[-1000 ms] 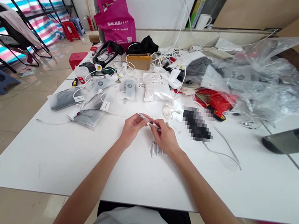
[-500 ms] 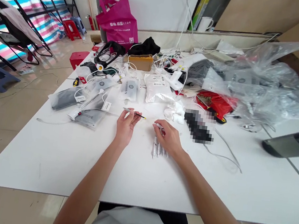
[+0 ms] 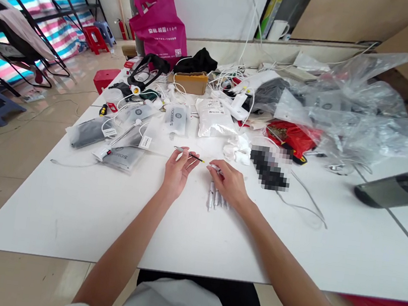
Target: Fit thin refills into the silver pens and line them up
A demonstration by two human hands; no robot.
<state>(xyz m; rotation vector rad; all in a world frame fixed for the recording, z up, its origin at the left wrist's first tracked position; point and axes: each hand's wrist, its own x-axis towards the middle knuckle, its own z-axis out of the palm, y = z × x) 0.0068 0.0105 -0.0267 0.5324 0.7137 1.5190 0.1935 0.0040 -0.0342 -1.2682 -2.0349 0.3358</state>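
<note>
My left hand (image 3: 177, 171) pinches a thin dark pen refill (image 3: 189, 154) with a yellowish tip that points right. My right hand (image 3: 230, 184) is closed on a small silver pen part (image 3: 214, 167), its end aimed at the refill's tip; a small gap lies between the two. Under and beside my right hand several silver pen pieces (image 3: 216, 198) lie on the white table (image 3: 68, 215).
Beyond the hands lie sealed grey and white pouches (image 3: 176, 119), white cables (image 3: 305, 206), crumpled white tissue (image 3: 237, 150), a red bag (image 3: 296, 136) and clear plastic bags (image 3: 363, 114). A pink tote (image 3: 160, 23) stands at the far edge. A dark device (image 3: 398, 188) sits right.
A second ago both hands held one pen together. They pulled apart, the left taking the refill out; now the hands have come closer again, the refill tip near the right hand's part.
</note>
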